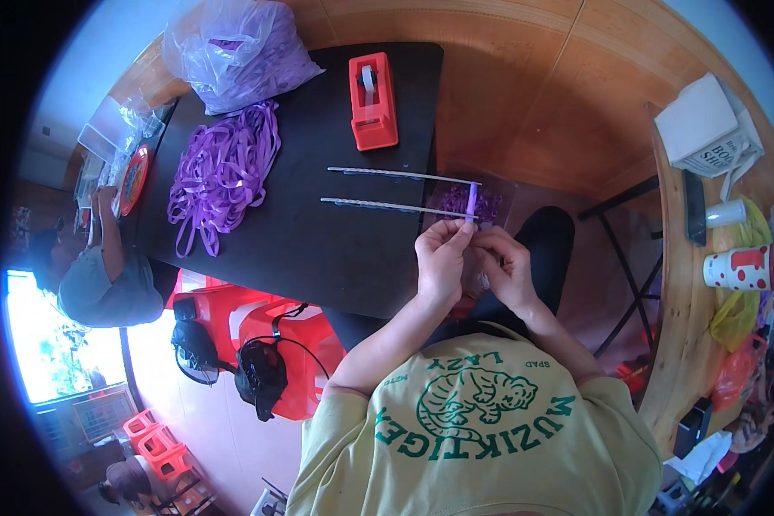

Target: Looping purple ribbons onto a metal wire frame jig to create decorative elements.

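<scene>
Two thin metal rods, a far one (387, 172) and a near one (378, 205), stick out over the right edge of the black table. Across their free ends lies a short purple ribbon (472, 198). My left hand (440, 262) pinches the ribbon's near end between thumb and forefinger, just by the near rod. Close beside it, my right hand (506, 268) has its fingers drawn together; what they hold, if anything, is hidden. Below the rod ends sits a clear container (509, 191) with small purple pieces, partly covered by my hands.
A red tape dispenser (387, 133), a heap of purple ribbon (219, 176) and a full plastic bag (258, 64) stand on the black table (318, 258). Red stools (297, 335) hold black bags. Another person (112, 284) sits at far left. A wooden table (675, 284) bears cups.
</scene>
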The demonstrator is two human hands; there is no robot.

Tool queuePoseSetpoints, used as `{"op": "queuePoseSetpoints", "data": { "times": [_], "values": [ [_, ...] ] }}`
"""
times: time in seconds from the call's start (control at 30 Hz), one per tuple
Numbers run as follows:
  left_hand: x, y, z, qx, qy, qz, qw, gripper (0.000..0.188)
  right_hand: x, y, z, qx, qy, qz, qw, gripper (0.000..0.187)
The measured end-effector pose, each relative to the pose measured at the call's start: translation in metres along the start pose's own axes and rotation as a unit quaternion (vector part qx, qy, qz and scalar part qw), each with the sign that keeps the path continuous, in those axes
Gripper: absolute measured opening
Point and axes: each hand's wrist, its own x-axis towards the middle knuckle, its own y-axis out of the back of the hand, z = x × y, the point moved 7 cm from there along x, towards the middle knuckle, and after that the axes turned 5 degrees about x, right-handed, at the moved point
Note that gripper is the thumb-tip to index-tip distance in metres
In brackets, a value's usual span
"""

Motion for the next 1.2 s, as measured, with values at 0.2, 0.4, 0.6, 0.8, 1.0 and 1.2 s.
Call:
{"op": "queuePoseSetpoints", "data": {
  "times": [0.2,0.4,0.6,0.8,1.0,1.2],
  "values": [
    [-0.003,0.001,0.005,0.017,0.007,-0.008,1.0,0.005,0.007,0.003,-0.026,-0.088,0.091,0.023,0.992,0.015],
    [-0.013,0.0,0.016,0.026,0.026,-0.038,0.999,0.004,0.021,0.009,-0.053,-0.265,0.255,0.065,0.928,0.03],
    [-0.025,0.002,0.023,0.062,0.05,-0.075,0.994,0.006,0.028,-0.001,-0.057,-0.325,0.343,-0.005,0.881,0.037],
    [-0.037,0.003,0.025,0.057,0.123,-0.096,0.986,0.011,0.023,-0.008,-0.061,-0.322,0.379,-0.016,0.868,0.037],
    [-0.047,0.007,0.016,0.044,0.141,-0.101,0.984,0.014,0.018,-0.015,-0.063,-0.323,0.393,-0.015,0.861,0.038],
    [-0.058,0.007,0.016,0.081,0.112,-0.101,0.985,0.013,0.01,-0.02,-0.059,-0.339,0.402,-0.028,0.85,0.036]
  ]
}}
